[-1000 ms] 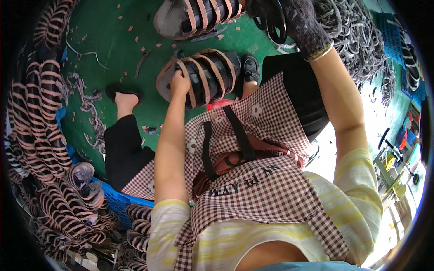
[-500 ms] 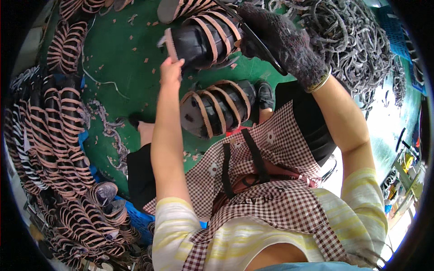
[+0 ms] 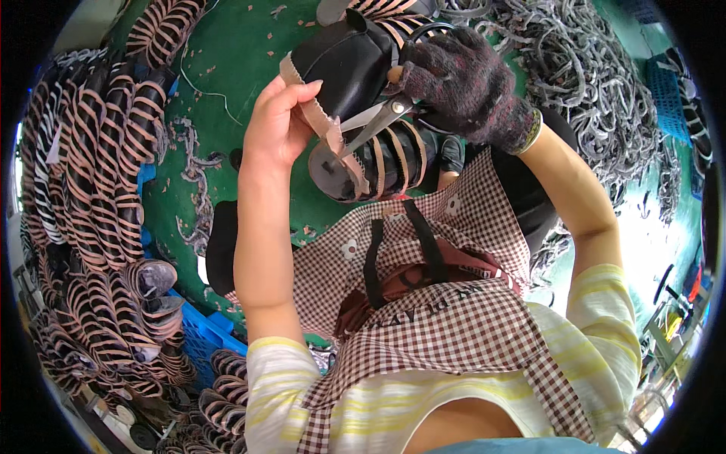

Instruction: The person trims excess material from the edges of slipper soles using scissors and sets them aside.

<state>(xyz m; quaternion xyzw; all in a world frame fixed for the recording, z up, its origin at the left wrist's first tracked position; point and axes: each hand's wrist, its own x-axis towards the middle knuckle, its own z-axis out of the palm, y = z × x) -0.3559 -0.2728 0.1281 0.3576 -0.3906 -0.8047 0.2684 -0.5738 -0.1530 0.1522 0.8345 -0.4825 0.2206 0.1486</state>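
Observation:
My bare left hand (image 3: 278, 121) pinches a tan band with a zigzag edge (image 3: 321, 119), which is stretched downward from a black leather-like shoe piece (image 3: 344, 64). My right hand (image 3: 473, 87), in a dark knitted fingerless-tipped glove, grips a pair of scissors (image 3: 397, 108) with black handles. Their blades are spread and meet the band below my left fingers. The right fingertips are also beside the black piece; whether they hold it I cannot tell. Beneath, on the floor, lies a black bundle with tan bands (image 3: 412, 155), partly covered by the hanging band.
Stacks of black, tan-banded shoe pieces (image 3: 98, 174) fill the left side, some by a blue crate (image 3: 204, 340). A heap of grey cord-like strips (image 3: 582, 83) lies at the far right, near another blue crate (image 3: 665, 98). Scraps dot the green floor (image 3: 234, 53).
The black piece has turned and its several bands no longer show across it. My left hand has drawn one band down toward me, and the scissors have swung round to it with blades apart.

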